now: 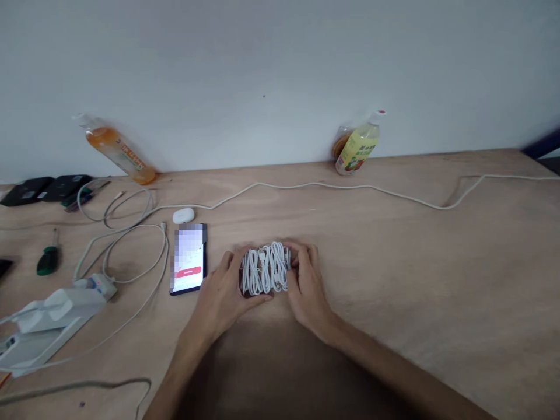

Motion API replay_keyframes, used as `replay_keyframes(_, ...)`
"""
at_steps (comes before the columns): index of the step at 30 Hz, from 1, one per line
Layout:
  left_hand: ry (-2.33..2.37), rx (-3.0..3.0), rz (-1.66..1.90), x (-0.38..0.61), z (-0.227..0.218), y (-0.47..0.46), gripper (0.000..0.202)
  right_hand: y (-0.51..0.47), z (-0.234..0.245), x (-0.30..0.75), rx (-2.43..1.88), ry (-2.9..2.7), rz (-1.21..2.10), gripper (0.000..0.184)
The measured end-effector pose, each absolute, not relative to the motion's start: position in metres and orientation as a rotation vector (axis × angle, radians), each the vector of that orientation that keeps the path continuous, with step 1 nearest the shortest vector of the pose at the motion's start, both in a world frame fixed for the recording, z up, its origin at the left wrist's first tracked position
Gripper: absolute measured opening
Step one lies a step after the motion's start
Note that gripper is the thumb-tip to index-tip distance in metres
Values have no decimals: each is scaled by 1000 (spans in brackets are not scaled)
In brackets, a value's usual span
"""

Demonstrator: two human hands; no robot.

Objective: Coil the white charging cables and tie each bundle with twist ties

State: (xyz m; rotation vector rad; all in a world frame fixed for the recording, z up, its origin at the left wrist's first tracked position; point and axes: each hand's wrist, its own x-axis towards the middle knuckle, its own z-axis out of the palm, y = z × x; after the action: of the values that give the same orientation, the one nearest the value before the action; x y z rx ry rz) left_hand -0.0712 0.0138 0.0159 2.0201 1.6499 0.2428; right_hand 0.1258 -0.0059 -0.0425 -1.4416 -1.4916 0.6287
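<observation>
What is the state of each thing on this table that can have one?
cable bundle, coiled, held between both hands
left hand, closed on its left side
right hand, closed on its right side
phone, flat, screen lit
orange bottle, cap on, liquid inside
yellow bottle, cap on
earbud case, closed
screwdriver, lying flat

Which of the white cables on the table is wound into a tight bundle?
The cable bundle gripped between the left hand and right hand, beside the phone. The long cable and the looped cable lie loose.
</observation>
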Motion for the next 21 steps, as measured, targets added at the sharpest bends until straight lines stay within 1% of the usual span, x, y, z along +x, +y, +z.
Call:
replay_keyframes(3, 1633, 2033, 242, -73, 15, 13, 100, -6, -42, 126, -1450, -1478, 615, 57)
replay_keyframes(5, 1618, 2042, 273, -73, 15, 11, 98, -5, -41, 126, -1448, -1480, 605, 53)
replay_keyframes(7, 1608, 2054, 318, -72, 15, 10, 92, -5, -41, 125, -1456, -1463, 593, 41)
replay_keyframes(9, 1619, 2062, 353, -70, 14, 9, 83, -5, -39, 124, -1495, -1428, 577, 24)
replay_keyframes(10, 1629, 2063, 364, -68, 13, 8, 78, -5, -39, 123, -1526, -1412, 567, 19)
replay_keyframes(11, 1649, 2062, 374, -67, 12, 8, 73, -5, -38, 122, -1560, -1404, 548, 17)
replay_keyframes(13, 1722, 2040, 403, -64, 9, 8, 68, -5, -37, 120, -1602, -1463, 509, 20)
replay_keyframes(15, 1766, 2015, 477, -62, 8, 10, 66, -4, -37, 119, -1614, -1545, 462, 20)
replay_keyframes(21, 1784, 1768, 706, -63, 11, 17, 63, -2, -34, 122, -1666, -1614, 464, 12)
